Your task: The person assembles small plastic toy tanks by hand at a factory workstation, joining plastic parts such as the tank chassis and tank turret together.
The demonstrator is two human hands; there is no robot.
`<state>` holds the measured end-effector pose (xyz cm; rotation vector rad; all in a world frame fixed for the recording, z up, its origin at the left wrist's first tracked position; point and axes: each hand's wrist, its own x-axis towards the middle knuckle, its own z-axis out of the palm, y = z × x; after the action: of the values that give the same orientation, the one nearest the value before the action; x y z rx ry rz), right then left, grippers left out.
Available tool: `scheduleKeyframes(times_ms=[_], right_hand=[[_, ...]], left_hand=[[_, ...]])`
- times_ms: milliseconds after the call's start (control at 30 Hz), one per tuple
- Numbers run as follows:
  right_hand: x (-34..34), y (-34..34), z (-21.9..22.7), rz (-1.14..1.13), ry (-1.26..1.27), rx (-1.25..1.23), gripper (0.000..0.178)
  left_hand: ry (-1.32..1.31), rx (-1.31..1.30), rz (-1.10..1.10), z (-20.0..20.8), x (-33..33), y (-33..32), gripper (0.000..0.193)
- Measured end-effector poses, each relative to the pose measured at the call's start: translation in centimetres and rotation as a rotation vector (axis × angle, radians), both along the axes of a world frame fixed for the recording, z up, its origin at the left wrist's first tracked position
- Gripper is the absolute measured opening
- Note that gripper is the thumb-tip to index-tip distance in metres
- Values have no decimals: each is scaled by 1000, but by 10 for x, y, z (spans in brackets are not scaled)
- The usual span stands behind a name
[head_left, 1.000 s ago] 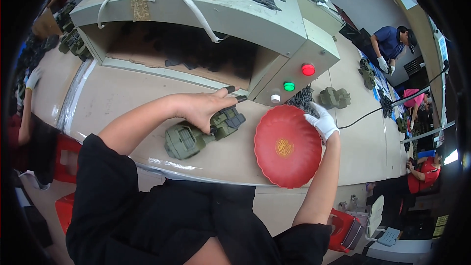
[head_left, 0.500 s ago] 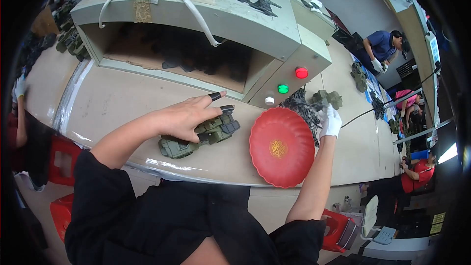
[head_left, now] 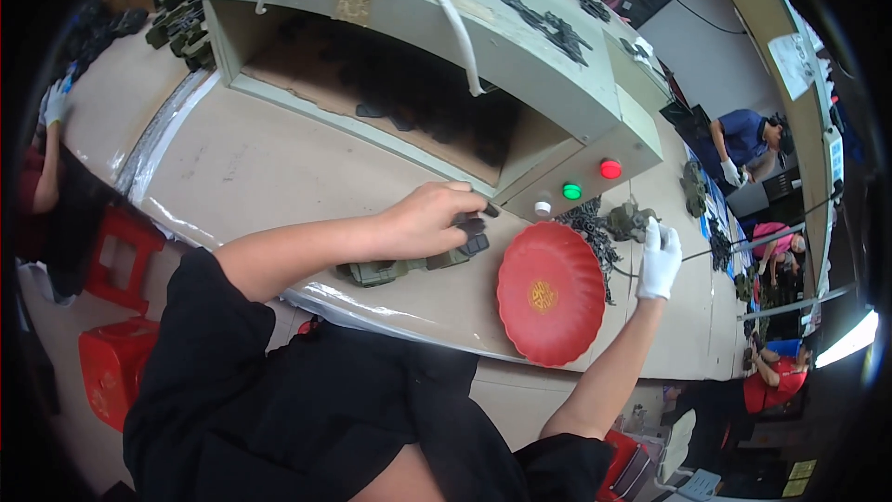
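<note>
My left hand (head_left: 429,220), bare with black covers on some fingertips, is bent over the front end of a dark green toy military vehicle (head_left: 376,272) on the table. Its fingers are curled together, and whatever they hold is hidden. My right hand (head_left: 660,262), in a white glove, is raised beyond the right rim of a red scalloped plastic bowl (head_left: 551,296). Its fingers are drawn together, and I cannot make out anything between them. Beside its fingertips lies another green vehicle part (head_left: 628,221), next to a heap of small black parts (head_left: 587,221).
A pale metal box (head_left: 595,144) with an open front stands behind my hands, dark pieces inside. Black toy pieces (head_left: 539,23) and a white cable (head_left: 455,23) lie on top. More green vehicles (head_left: 181,33) sit at far left. Other people work around the tables; red stools (head_left: 124,256) stand left.
My left hand has shifted along the vehicle toward its front, its fingers now curled in. My right hand has moved rightward from the black parts. The whole view has turned slightly.
</note>
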<state>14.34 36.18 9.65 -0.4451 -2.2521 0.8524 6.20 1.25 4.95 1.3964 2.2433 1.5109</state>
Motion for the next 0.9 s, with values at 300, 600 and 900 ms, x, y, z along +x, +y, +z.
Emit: scheduleKeyframes(times_ms=[300, 600, 900], right_hand=[[-2, -134, 7, 455, -216, -266, 17], [-3, -150, -32, 555, -332, -864, 41], [24, -94, -24, 390, -362, 94, 46]], left_hand=[[-168, 218, -111, 21, 1, 51, 19], [-942, 535, 2, 9, -17, 68, 14], [-965, 476, 94, 16, -30, 40, 15]])
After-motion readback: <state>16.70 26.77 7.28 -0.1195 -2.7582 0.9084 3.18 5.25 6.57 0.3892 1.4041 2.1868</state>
